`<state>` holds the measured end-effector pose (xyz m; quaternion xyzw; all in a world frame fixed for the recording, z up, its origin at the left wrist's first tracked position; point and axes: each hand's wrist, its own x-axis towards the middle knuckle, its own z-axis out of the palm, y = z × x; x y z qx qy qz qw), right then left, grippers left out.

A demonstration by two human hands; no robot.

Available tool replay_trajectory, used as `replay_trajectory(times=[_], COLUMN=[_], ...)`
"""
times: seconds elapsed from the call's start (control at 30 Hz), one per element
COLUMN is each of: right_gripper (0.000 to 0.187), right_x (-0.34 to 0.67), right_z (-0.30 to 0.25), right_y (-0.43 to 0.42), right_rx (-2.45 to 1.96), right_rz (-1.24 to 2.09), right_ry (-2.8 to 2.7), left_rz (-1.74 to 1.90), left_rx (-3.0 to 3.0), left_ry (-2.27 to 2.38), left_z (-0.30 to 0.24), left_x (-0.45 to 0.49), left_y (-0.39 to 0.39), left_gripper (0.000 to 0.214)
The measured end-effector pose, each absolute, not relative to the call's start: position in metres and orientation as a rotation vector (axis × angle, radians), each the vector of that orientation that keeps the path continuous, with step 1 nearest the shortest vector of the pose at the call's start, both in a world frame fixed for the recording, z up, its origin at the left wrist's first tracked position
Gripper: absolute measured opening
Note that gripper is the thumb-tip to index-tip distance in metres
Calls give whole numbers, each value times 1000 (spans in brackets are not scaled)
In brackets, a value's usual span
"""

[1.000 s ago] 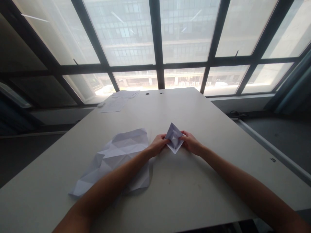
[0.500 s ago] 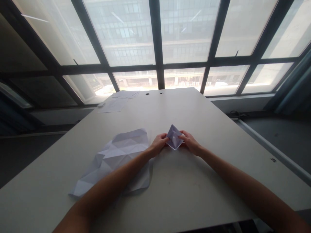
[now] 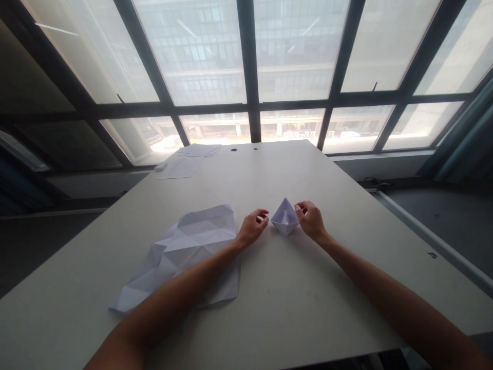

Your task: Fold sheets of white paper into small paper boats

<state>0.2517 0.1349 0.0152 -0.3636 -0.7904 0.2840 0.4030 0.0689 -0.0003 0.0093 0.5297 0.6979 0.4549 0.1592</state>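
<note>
Beside the paper boat (image 3: 285, 218), left hand (image 3: 252, 226) and right hand (image 3: 311, 220) curl

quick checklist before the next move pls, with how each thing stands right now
1. Folded paper upright: ok, its peak points up and it appears to rest on the table.
2. Left hand off the folded paper: ok, a gap shows between them.
3. Right hand off the folded paper: cannot tell, it is right at the paper's edge.
4. Creased sheet apart from the folded paper: ok, it lies to the left.
5. Creased sheet lying flat: not ok, its folds stand up in ridges.
6. Left forearm not touching the creased sheet: cannot tell, it crosses above it.
</note>
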Motion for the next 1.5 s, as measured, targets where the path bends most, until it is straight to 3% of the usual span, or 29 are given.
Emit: replay_trajectory(times=[0.27, 0.47, 0.73, 1.1, 1.5], right_gripper=[25, 26, 8, 12, 11], right_x=[256, 245, 223, 227, 203], right_z=[37, 61, 72, 66, 95], right_y=[131, 123, 137, 126, 249], right_rx=[-808, -995, -1149, -1036, -1294], right_rz=[787, 681, 645, 566, 423], right_ry=[-2144, -2468, -2658, -2617, -2638], left_rz=[1350, 1377, 1377, 1300, 1460], left_rx=[1463, 1376, 1378, 1882, 1604], left_ry=[2026, 2033, 2021, 2066, 2035], left_z=[11, 9, 9, 8, 1], left_x=[70, 69, 68, 78, 68], left_y=[-1, 0, 0, -6, 2], left_gripper=[24, 26, 24, 36, 25])
